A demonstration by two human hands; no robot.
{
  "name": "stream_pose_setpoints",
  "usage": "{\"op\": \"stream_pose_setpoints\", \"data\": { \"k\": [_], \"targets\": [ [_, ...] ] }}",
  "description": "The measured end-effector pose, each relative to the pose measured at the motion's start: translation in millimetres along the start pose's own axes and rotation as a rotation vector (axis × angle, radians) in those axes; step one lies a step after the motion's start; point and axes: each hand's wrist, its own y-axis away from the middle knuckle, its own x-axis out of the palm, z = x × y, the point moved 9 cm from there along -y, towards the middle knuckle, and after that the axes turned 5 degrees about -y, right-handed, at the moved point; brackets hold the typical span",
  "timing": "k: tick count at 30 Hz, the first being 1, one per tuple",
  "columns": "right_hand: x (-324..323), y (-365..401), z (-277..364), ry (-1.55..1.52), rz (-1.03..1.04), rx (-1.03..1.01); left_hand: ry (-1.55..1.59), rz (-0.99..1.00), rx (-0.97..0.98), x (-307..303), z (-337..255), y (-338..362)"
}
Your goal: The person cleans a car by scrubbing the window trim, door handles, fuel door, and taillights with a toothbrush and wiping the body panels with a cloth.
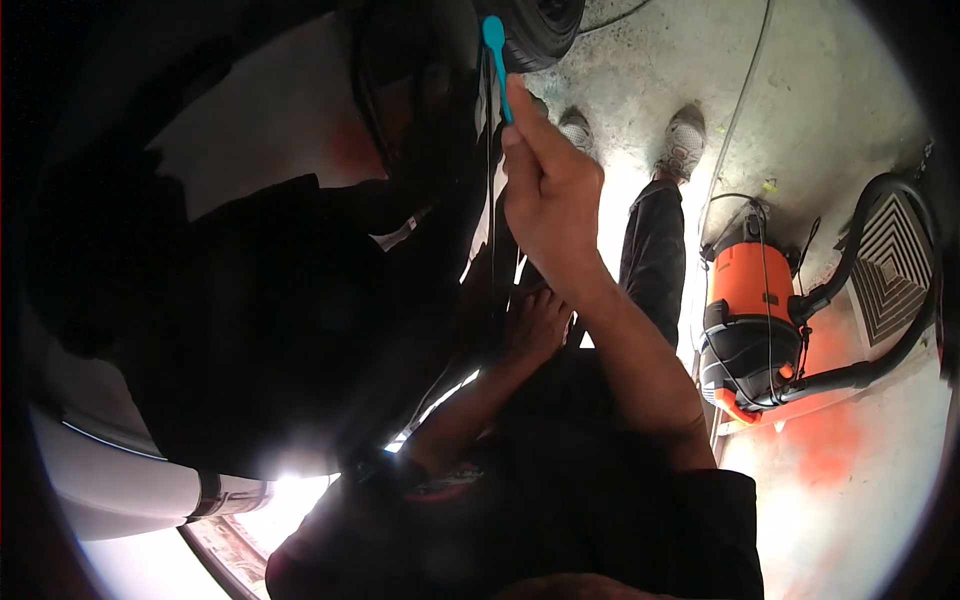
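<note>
My right hand (560,205) pinches a slim teal plastic tool (497,50) between thumb and fingers. Its rounded, spoon-like end points away from me and overlaps the edge of a glossy black car body (280,300) close to the tire (543,35). Lower down and nearer my body, my left hand (540,325) is beside the dark car side, fingers apart and holding nothing. Part of it lies in shadow.
An orange and black shop vacuum (750,285) stands on the floor to my right, its black hose (905,335) looped around a square patterned grille (893,265). A cable (738,110) runs along the concrete floor (830,90). My shoes (685,140) are close to the car.
</note>
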Motion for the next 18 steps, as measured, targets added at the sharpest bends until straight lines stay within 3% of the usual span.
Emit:
{"op": "stream_pose_setpoints", "data": {
  "k": [5, 7, 9, 11, 13, 15, 18],
  "targets": [
    [1, 9, -3, -0.002, -0.01, -0.016, 0.069, -0.087, -0.062, 23, 9, 4],
    [0, -4, -1, -0.018, -0.018, -0.034, 0.028, -0.062, -0.017, 3, 3, -4],
    [1, 3, -1, -0.02, -0.015, -0.003, 0.009, -0.204, -0.044, -38, 0, -1],
    [0, 4, 0, -0.003, -0.009, -0.009, 0.022, -0.172, -0.081, -36, 6, -8],
    [0, 12, 0, 0.032, 0.0, -0.017, 0.073, 0.07, -0.141, -4, 12, -5],
    [-1, -2, 1, 0.035, -0.007, -0.038, 0.057, -0.106, -0.073, -31, 4, -7],
    [-2, -1, 5, 0.044, -0.008, -0.026, 0.001, -0.198, -0.048, -43, -1, -3]
  ]
}}
